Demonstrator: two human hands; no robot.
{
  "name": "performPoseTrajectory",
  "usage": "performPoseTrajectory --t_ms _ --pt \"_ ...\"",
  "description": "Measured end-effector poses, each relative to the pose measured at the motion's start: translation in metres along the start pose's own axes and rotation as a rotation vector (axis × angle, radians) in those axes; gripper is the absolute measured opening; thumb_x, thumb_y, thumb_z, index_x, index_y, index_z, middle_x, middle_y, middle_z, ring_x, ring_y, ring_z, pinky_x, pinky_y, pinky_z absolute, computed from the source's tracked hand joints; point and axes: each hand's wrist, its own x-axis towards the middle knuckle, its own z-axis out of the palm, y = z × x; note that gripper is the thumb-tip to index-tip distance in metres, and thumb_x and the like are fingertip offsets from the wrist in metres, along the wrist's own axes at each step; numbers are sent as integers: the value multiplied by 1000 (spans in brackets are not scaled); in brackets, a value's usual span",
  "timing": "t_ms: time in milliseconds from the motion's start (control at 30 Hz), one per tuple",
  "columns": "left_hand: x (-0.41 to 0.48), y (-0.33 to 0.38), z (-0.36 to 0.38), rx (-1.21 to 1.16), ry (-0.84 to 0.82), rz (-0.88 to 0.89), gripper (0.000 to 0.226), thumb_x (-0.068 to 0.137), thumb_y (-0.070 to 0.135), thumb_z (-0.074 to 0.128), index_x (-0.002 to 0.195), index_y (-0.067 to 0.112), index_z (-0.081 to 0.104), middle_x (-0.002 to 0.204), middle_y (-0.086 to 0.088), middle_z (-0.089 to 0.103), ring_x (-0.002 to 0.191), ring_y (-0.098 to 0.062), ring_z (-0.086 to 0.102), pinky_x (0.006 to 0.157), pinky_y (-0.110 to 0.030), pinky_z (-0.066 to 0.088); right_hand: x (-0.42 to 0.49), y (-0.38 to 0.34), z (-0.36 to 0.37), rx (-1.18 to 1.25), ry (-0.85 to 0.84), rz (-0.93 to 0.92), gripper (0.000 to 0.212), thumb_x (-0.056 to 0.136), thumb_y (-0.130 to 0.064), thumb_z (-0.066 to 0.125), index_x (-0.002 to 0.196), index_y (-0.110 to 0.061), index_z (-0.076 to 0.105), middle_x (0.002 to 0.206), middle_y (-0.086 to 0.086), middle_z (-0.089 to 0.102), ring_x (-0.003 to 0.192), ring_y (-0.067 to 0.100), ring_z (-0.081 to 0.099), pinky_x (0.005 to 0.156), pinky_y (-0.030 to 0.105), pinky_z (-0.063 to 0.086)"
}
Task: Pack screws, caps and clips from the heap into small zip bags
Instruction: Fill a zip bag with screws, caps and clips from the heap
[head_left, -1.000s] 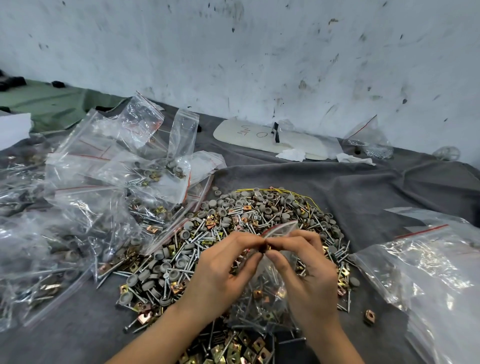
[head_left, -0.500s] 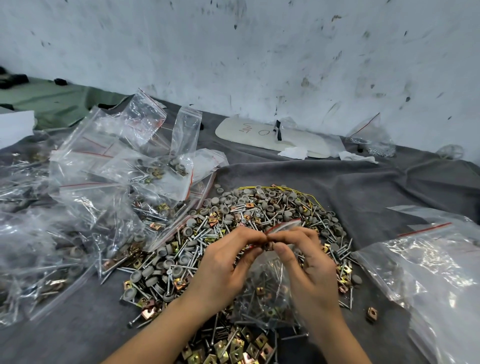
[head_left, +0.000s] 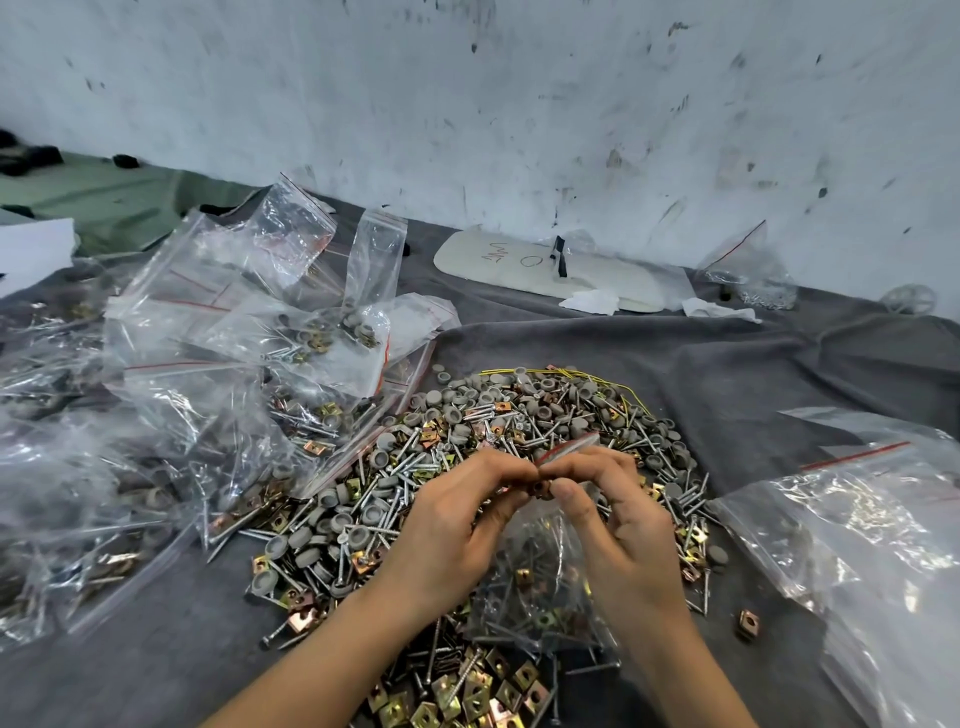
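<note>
Fingers (head_left: 501, 467) of our left hand (head_left: 457, 525) and right hand (head_left: 623, 525) pinch the bag (head_left: 540, 582) top, maybe sealing it; filled bags (head_left: 182, 415) aside, big heap (head_left: 467, 415) left.

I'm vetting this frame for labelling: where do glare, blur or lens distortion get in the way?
Head view: soft, even light, faint shadows; white glare streaks the large bag at right and the packed bags at left, whose far edge smears; wide-angle bending toward the borders; left hand, right hand, small zip bag and heap are reasonably sharp.
</note>
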Motion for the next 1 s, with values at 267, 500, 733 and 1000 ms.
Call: performPoseTrajectory --t_ms 267,500,733,1000 --pt "0 0 0 -51 24 -10 21 92 15 51 112 20 56 99 8 63 92 3 59 81 -9 46 4 -2 -1 -215 31 -243 24 81 -37 64 97 -19 66 94 -19 63 95 7 55 80 17 46" --pt "0 0 -2 -94 19 -34 22 93 17 52 113 22 58 102 13 64 96 4 61 82 -11 47 1 -2 -6 -5 -54 75 17 71 -34 71 86 -27 70 93 -12 61 98 7 60 86 14 44" --pt "-1 -2 -3 -128 -25 -84 27 88 7 61 108 25 59 100 9 67 94 0 64 81 -13 50 7 -2 -13 38 -129 145 13 66 -32 71 79 -29 72 97 4 63 94 3 61 84 11 43" --pt "-2 -5 -3 -133 -66 -79 24 85 3 63 107 13 64 99 11 65 93 0 64 83 -14 50 10 8 -18 103 -169 179 11 67 -26 71 77 -27 75 93 -1 68 96 6 63 85 13 45"
